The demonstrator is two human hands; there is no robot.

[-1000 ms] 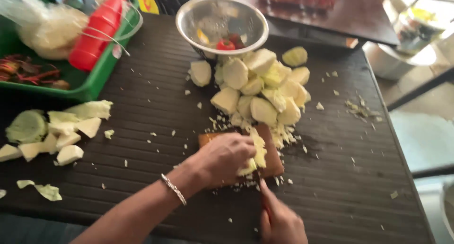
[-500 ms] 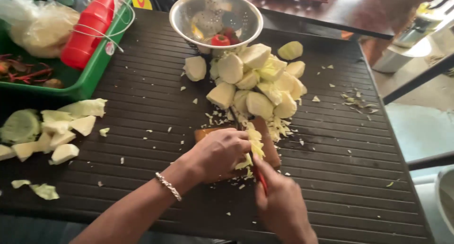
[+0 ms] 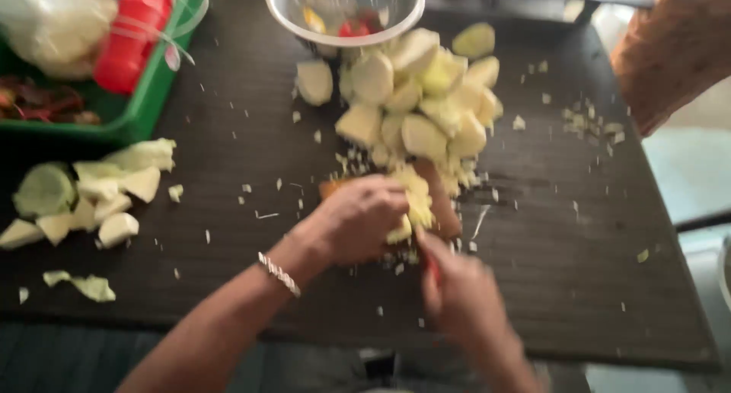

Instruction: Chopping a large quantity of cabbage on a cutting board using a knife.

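Fingers (image 3: 384,202) of left hand (image 3: 354,222) curled, pressing pale shredded cabbage (image 3: 415,202) onto small brown wooden board (image 3: 445,210). Right hand (image 3: 464,301) fisted round red-handled knife (image 3: 432,267). Since before, nearer the camera, cutting on.

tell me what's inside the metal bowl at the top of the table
The metal bowl holds a red piece and a yellow piece; blur and the bowl's rim hide anything else.

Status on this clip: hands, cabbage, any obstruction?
Left hand pressing cabbage on small board. Right hand gripping red-handled knife. Cut chunks piled just beyond.
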